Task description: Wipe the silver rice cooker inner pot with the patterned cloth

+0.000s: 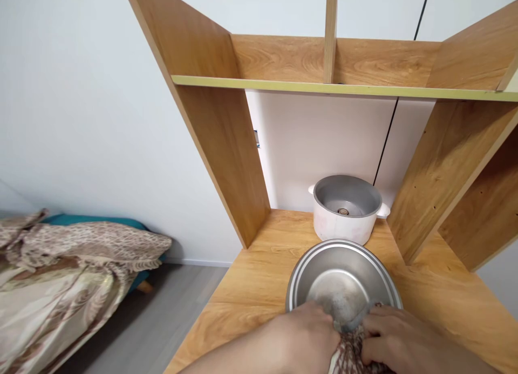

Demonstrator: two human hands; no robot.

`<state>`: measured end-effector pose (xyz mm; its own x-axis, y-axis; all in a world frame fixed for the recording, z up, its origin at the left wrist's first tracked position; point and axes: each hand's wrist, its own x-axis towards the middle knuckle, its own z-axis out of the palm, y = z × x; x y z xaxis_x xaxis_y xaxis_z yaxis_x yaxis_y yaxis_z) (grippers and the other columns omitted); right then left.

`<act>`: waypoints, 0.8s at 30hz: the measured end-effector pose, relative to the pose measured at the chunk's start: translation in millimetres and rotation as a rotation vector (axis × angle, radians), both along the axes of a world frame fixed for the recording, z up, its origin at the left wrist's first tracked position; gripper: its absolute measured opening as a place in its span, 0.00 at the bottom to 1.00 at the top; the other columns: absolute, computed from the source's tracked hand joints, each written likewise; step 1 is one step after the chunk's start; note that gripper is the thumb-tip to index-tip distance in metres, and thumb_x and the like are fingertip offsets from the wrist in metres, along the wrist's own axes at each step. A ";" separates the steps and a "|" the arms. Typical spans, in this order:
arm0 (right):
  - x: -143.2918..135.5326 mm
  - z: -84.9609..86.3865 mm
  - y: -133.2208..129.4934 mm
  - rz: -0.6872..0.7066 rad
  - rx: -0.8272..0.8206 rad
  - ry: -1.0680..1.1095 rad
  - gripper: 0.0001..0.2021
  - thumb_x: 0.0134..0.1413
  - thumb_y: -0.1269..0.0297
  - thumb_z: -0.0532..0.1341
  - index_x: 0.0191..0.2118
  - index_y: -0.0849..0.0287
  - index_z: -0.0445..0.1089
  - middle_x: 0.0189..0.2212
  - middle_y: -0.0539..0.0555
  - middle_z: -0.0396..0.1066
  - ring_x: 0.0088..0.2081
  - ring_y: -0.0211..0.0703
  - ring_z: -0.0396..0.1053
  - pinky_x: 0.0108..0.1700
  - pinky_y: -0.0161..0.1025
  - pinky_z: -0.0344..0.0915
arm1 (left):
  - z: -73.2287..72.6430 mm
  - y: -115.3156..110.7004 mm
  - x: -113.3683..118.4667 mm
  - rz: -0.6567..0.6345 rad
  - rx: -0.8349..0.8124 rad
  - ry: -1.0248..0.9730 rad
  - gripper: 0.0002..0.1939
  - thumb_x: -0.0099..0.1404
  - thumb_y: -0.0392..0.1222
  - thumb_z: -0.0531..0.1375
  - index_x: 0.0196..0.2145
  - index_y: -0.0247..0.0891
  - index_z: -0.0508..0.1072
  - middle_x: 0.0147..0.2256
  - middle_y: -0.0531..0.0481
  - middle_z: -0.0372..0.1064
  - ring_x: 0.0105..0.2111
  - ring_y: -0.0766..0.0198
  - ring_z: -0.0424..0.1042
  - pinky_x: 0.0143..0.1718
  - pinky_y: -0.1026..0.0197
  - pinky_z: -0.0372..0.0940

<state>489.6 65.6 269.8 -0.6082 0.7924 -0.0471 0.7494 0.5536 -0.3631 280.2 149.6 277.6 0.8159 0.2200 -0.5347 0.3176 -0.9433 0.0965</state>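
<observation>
The patterned cloth (pixel 351 355) runs front to back between the left hand (pixel 301 328) and right hand (pixel 399 336), by the near side of the metal bowl (pixel 302 283), pinched in the right's curled fingers, the left's grip too blurred to judge

Your right hand (pixel 394 333) grips patterned cloth (pixel 351 352), left hand (pixel 301 333) beside it, both at near rim of metal bowl (pixel 343 285) on table (pixel 246 293). White pot (pixel 343 228) just behind, shelf (pixel 283 85) above. Throw (pixel 101 244) far left.
</observation>
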 end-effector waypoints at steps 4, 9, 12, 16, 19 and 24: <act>3.1 15.9 1.9 -0.030 -0.125 -0.043 0.08 0.57 0.66 0.76 0.32 0.55 0.77 0.40 0.49 0.79 0.43 0.46 0.75 0.42 0.39 0.63 | 1.1 0.0 0.2 -0.011 -0.005 0.003 0.10 0.62 0.44 0.66 0.34 0.35 0.84 0.27 0.41 0.81 0.25 0.50 0.80 0.29 0.55 0.69; 8.4 35.0 1.8 -0.123 -0.264 -0.018 0.12 0.49 0.79 0.70 0.36 0.54 0.79 0.44 0.51 0.78 0.50 0.48 0.74 0.50 0.39 0.64 | 1.5 1.8 0.9 -0.018 -0.011 0.013 0.10 0.60 0.44 0.66 0.34 0.35 0.84 0.28 0.41 0.81 0.26 0.50 0.80 0.30 0.54 0.70; 13.9 43.8 2.1 -0.128 -0.301 -0.001 0.16 0.44 0.82 0.66 0.37 0.54 0.79 0.45 0.52 0.78 0.51 0.49 0.74 0.50 0.39 0.65 | 0.1 2.1 0.2 0.003 -0.023 -0.003 0.08 0.58 0.43 0.66 0.33 0.36 0.84 0.26 0.42 0.81 0.24 0.51 0.78 0.29 0.55 0.70; 21.4 47.5 2.6 -0.102 -0.219 0.032 0.21 0.37 0.84 0.59 0.37 0.54 0.77 0.45 0.51 0.78 0.49 0.48 0.74 0.47 0.39 0.65 | -3.4 2.5 -1.2 0.006 -0.025 -0.049 0.07 0.59 0.43 0.66 0.31 0.37 0.83 0.24 0.43 0.79 0.22 0.52 0.76 0.27 0.55 0.69; 23.3 46.2 2.5 -0.062 -0.179 0.018 0.24 0.30 0.83 0.57 0.37 0.54 0.74 0.43 0.50 0.78 0.47 0.49 0.74 0.44 0.39 0.65 | -4.5 3.6 -1.2 0.003 -0.022 -0.028 0.08 0.59 0.44 0.66 0.31 0.37 0.83 0.24 0.43 0.79 0.22 0.52 0.76 0.26 0.54 0.68; 18.3 47.9 1.7 -0.059 -0.151 0.029 0.19 0.36 0.83 0.59 0.35 0.54 0.72 0.41 0.52 0.79 0.45 0.50 0.74 0.45 0.40 0.66 | -1.9 3.0 -0.3 0.012 -0.035 -0.015 0.08 0.59 0.43 0.66 0.32 0.37 0.83 0.25 0.43 0.80 0.23 0.52 0.77 0.27 0.55 0.69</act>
